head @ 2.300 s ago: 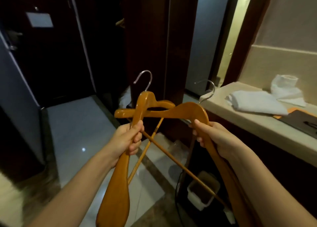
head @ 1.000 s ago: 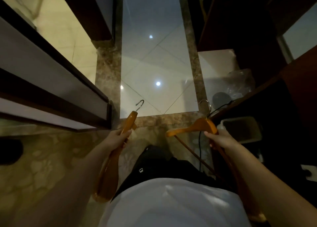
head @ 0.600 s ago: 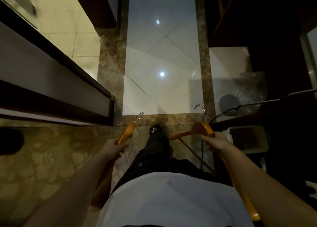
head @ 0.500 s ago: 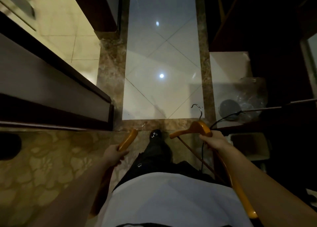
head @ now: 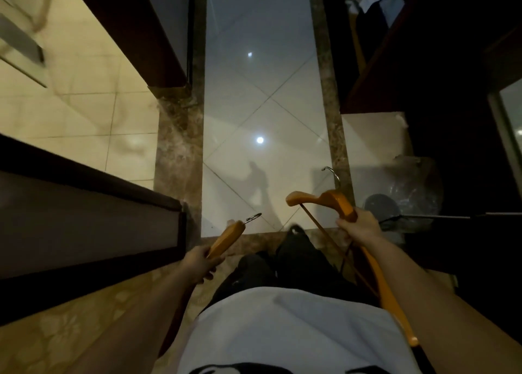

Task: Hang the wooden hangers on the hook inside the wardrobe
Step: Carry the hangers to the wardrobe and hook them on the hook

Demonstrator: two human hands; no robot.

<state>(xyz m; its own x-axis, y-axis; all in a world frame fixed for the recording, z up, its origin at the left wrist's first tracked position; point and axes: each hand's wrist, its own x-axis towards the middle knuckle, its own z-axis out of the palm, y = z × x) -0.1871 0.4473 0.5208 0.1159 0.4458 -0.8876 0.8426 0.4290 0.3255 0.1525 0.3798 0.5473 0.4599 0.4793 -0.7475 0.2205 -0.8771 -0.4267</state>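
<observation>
Two wooden hangers are in view, one in each hand, both held low in front of the body while the camera looks almost straight down. The left hand (head: 199, 263) has its fingers curled round the lower arm of the left hanger (head: 226, 239), which is seen nearly edge-on and slants up and away so that its metal hook (head: 254, 217) points out over the pale floor tiles (head: 254, 105). The right hand (head: 357, 226) grips the right hanger (head: 333, 200) just below its neck, fingers wrapped round the wood. This one faces the camera more openly: one arm reaches left, the other runs down along the right forearm to the edge of the white shirt (head: 282, 322), and its thin crossbar (head: 324, 238) slants beneath the hand. Its own hook (head: 332, 173) stands above the neck, over a brown marble border strip (head: 336, 136). The hangers are well apart, with the dark trousers (head: 282, 260) and a shoe tip (head: 295, 229) between them. Neither hanger touches anything but the hand that holds it. To the right stands dark wooden furniture (head: 437, 62), its inside too dim to make out, with a crumpled clear plastic bag (head: 415, 187) on the floor beside it. To the left are a dark door frame (head: 84, 218) and beige tiling (head: 84, 105) beyond it, and patterned carpet (head: 70, 331) lies underfoot.
</observation>
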